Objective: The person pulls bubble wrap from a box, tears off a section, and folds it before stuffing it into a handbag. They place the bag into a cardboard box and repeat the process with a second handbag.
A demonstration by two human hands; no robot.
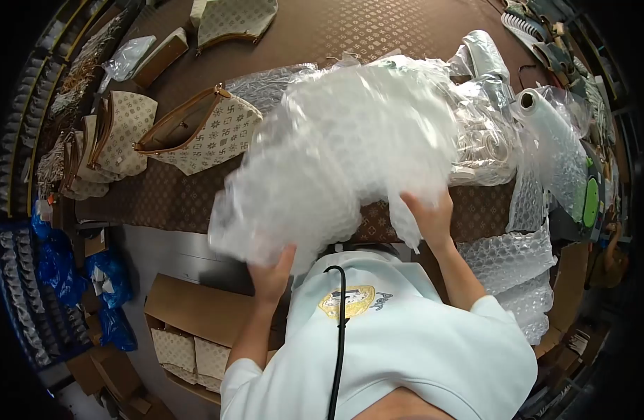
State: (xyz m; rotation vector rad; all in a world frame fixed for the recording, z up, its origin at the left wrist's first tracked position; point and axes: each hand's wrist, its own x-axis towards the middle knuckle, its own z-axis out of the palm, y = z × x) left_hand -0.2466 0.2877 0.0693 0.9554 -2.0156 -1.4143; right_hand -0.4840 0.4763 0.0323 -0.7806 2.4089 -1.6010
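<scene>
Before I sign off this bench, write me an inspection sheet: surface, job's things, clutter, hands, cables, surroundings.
Surface: brown patterned tabletop, partly covered.
Job's things: translucent wrap, blurred, spread between the hands.
Clutter: open handbag left of the wrap; bubble-wrap roll at the right.
Hands: left hand and right hand hold the wrap's edges; fingers partly hidden.
Cables: black cord runs down over the pale shirt.
Surroundings: open carton holding patterned items, lower left; blue bags beyond it.
</scene>
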